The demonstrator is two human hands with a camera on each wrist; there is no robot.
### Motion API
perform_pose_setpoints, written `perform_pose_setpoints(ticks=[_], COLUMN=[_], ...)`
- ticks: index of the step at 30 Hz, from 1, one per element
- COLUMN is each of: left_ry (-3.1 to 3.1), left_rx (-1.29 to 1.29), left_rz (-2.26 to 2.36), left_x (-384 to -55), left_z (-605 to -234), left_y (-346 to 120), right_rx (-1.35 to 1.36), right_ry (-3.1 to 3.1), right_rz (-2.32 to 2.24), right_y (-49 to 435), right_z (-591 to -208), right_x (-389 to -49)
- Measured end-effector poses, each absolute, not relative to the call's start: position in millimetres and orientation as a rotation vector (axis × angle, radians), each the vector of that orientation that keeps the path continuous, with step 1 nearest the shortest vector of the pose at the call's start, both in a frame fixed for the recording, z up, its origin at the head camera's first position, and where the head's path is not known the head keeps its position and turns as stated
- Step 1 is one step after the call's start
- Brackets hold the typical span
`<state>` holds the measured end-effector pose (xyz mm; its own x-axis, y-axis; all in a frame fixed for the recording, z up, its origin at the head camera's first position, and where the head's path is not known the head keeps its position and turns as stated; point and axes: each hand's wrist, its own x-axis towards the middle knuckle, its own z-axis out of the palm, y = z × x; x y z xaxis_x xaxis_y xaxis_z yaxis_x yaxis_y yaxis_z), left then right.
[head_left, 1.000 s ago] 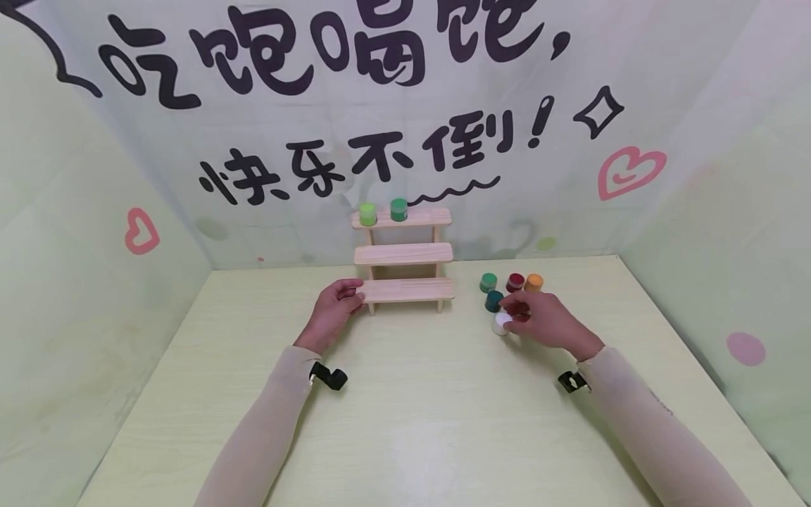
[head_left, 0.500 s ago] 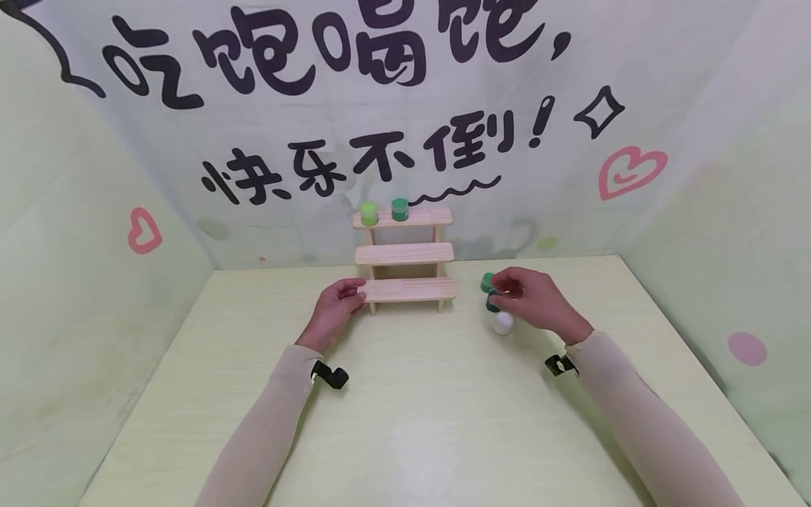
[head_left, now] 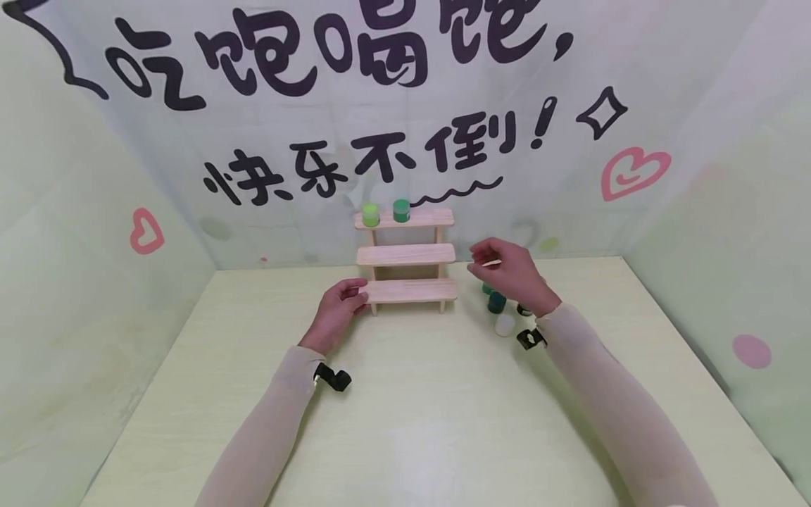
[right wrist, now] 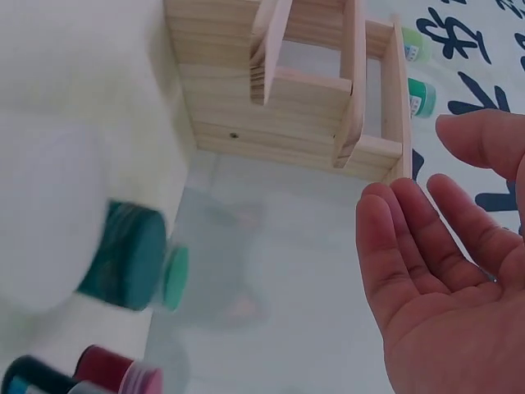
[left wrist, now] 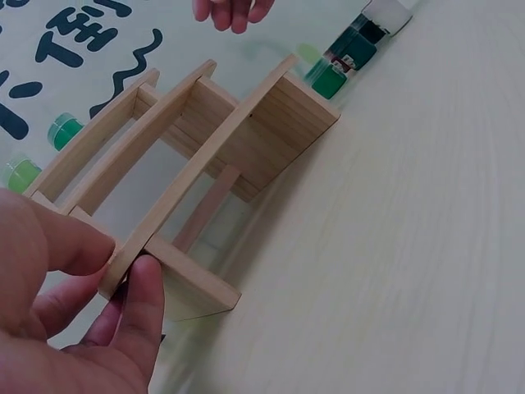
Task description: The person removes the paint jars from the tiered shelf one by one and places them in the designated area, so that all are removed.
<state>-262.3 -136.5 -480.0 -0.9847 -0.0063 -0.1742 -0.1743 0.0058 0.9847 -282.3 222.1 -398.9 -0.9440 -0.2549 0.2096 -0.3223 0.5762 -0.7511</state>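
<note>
My left hand [head_left: 334, 313] pinches the left end of the lowest shelf on a three-step wooden display stand [head_left: 407, 290], thumb and fingers on either side of the board in the left wrist view. Raised to the right of the stand, my right hand [head_left: 510, 274] holds nothing; the right wrist view shows its fingers loosely bent and the thumb apart. Beneath it on the table are a dark teal paint jar [head_left: 497, 303], a white jar [head_left: 505, 324] and a green jar [head_left: 486, 289], partly covered by the hand.
A light green jar [head_left: 370, 215] and a green jar [head_left: 401, 210] stand on the top shelf, toward its left. A dark red jar [right wrist: 115, 369] and a dark jar [right wrist: 33, 377] show in the right wrist view. Behind the stand hangs a printed cloth [head_left: 279, 127].
My right hand has left the white jar, passed over the teal and green jars, and moved up and left toward the stand. My left hand keeps its grip on the shelf.
</note>
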Motion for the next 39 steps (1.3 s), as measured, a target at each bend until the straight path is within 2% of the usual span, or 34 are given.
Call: perform_pose_setpoints(ticks=[22,32,39], left_ry=[2.172,2.164,2.172], left_rx=[-0.160,-0.163,-0.166], left_rz=[2.110,2.108,2.104], left_x=[-263,-263,-263], left_z=[-481,-480,-481], left_y=[-134,-133,-132], right_rx=[0.588,0.576,0.620], right_ry=[-2.551,-2.599,-2.647], right_rz=[1.350,1.397,1.320], right_y=[133,105,93], right_z=[-349,-349,-352], right_x=[-335,-362,-368])
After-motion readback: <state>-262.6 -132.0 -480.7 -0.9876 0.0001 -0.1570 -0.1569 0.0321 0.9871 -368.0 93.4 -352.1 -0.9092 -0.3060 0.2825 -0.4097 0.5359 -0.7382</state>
